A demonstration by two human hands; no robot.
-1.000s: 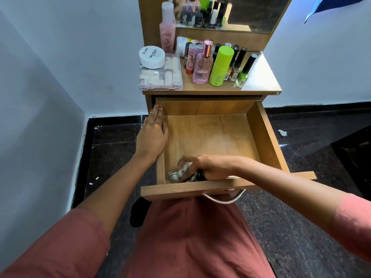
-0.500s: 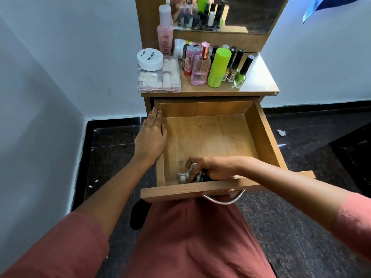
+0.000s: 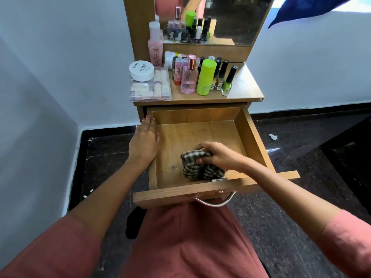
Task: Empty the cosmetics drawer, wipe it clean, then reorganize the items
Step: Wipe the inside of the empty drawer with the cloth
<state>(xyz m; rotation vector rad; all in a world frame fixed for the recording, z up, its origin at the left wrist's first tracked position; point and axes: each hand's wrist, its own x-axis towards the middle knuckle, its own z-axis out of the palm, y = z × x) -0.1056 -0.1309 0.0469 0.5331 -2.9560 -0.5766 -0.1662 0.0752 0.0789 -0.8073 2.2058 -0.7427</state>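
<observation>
Two hands working: our left hand (image 3: 143, 145) lies flat, fingers straight, bracing the drawer (image 3: 255, 141). Our right hand (image 3: 220, 157) clutches the cloth (image 3: 192, 166), wiping.

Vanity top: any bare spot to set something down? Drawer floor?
Vanity top: bare only at the right corner, beyond the green nail polish; the rest is crowded with bottles and a clear box. Drawer floor: bare behind the cloth gripped by the right hand.
</observation>
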